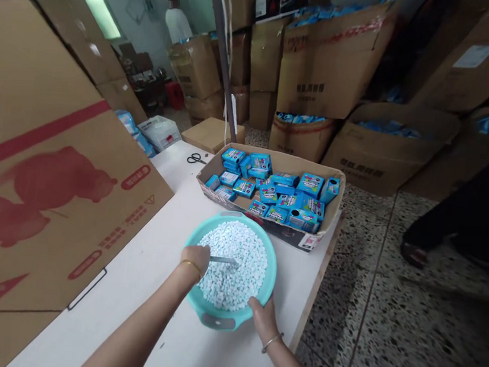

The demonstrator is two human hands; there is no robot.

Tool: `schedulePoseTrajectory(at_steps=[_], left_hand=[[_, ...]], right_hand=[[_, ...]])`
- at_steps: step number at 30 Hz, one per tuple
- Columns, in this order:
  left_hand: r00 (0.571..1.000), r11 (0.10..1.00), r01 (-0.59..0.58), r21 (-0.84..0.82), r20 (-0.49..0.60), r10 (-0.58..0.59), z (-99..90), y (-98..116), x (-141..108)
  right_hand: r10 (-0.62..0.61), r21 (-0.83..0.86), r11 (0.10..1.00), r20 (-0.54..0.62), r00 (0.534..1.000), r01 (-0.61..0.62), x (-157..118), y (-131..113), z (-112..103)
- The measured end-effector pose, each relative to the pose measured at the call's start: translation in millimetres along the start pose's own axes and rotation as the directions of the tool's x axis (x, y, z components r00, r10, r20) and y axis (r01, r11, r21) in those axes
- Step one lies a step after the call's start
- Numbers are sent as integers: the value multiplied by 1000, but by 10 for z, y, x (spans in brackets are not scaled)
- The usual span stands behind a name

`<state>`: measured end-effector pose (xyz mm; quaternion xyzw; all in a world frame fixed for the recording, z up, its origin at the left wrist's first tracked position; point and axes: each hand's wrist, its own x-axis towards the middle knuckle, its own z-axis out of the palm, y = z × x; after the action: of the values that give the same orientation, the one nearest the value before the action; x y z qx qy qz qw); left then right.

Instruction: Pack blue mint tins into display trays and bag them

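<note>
A turquoise basin (271, 277) stands on the white table, filled with small white and pale blue pellets (243, 243). My left hand (195, 259) is closed round one end of a slim grey stick-like tool (224, 260). Its other end dips into the pellets, so its full shape is hidden. At the basin's near right side, my right hand (264, 314) grips the rim, thumb on top and fingers hidden underneath. Right behind the basin sits a low open carton (331, 214) holding many small blue boxes (269, 193).
Black-handled scissors (196, 158) lie on the table (149, 295) left of the carton. A large cardboard box (68, 191) stands on the left. Stacked cartons (318, 70) fill the back. A person (177, 23) is at the far left; another person's dark-clothed leg (438, 217) is on the right.
</note>
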<state>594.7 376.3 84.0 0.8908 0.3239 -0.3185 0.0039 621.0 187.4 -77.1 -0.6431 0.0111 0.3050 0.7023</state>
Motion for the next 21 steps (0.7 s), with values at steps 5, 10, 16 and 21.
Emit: schedulePoseTrajectory(at_steps=[5, 10, 16, 21], left_hand=[[992, 992, -111, 64, -56, 114, 365, 69, -67], [988, 990, -144, 4, -62, 144, 717, 340, 62], [988, 988, -121, -97, -103, 111, 905, 299, 70], [991, 968, -133, -212, -40, 127, 809, 238, -6]], right_hand=[[-60, -25, 998, 30, 998, 61, -98, -12, 70], [-123, -165, 974, 203, 971, 157, -21, -251, -250], [-118, -626, 696, 385, 916, 353, -445, -58, -972], [77, -732, 517, 556, 828, 444, -1002, 421, -842]])
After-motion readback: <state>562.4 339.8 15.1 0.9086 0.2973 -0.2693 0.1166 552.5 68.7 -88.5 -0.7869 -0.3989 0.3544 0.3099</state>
